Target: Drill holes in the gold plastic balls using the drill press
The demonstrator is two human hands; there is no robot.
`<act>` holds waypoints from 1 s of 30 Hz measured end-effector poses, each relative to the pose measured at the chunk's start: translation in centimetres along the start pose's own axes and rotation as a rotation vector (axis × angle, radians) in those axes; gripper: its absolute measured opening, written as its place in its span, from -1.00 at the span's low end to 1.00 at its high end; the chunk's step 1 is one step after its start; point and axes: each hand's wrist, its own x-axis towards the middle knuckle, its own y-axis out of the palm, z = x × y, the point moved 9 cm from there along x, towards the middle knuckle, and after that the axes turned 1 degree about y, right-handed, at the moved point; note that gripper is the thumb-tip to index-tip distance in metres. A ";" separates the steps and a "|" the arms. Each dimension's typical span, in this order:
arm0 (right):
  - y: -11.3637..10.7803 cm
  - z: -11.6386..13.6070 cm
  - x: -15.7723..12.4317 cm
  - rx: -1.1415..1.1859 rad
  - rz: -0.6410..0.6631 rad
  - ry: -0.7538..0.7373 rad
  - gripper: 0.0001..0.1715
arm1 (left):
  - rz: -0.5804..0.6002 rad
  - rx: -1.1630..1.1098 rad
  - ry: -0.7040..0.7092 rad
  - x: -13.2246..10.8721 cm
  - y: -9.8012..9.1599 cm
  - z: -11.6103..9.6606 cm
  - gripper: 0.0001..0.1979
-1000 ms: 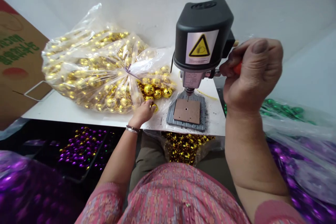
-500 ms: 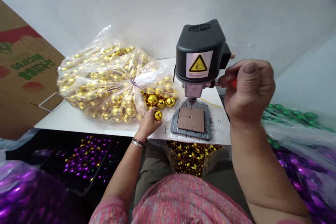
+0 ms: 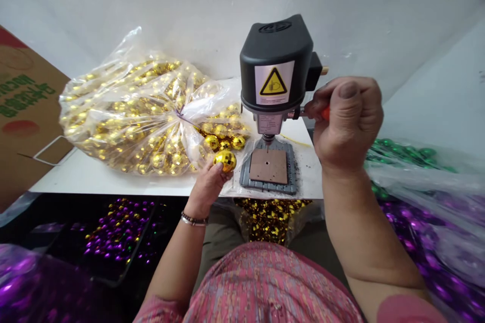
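Observation:
My left hand [image 3: 206,186] pinches a faceted gold ball [image 3: 225,160] just above the table edge, left of the drill's base. A small black bench drill [image 3: 276,70] with a yellow warning label stands on the white table [image 3: 91,176]. Its grey base carries a brown board [image 3: 269,166] with a hole, under the bit. My right hand [image 3: 346,121] is wrapped round the drill's orange-tipped lever [image 3: 324,112] at the machine's right side. A clear plastic bag [image 3: 144,116] full of gold balls lies left of the drill, its mouth open toward my left hand.
A cardboard box [image 3: 22,111] leans at the far left. Below the table, a bag of gold balls [image 3: 271,214] sits at my lap and purple balls [image 3: 117,224] fill a dark crate. Bags of purple balls [image 3: 428,242] and green balls [image 3: 405,154] lie at right.
My left hand drew a gold ball out of the bag's mouth and lifted it toward the drill base. My right hand stayed on the lever.

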 end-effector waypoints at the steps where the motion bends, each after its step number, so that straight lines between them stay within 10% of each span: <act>1: 0.0 0.0 0.0 0.006 0.005 0.000 -0.63 | 0.029 -0.084 -0.082 0.0 0.7 1.1 -0.53; 9: 0.2 0.2 0.0 -0.061 0.037 0.031 -0.61 | 0.057 -0.325 -0.386 0.0 3.9 5.0 -0.57; 22: 0.5 0.8 0.0 -0.092 0.072 0.040 -0.57 | 0.120 -0.147 -0.261 2.5 5.9 5.5 -0.17; 30: 1.9 -0.1 4.2 -0.082 0.009 0.090 -0.68 | 0.140 0.164 -0.154 3.8 7.3 4.6 -0.44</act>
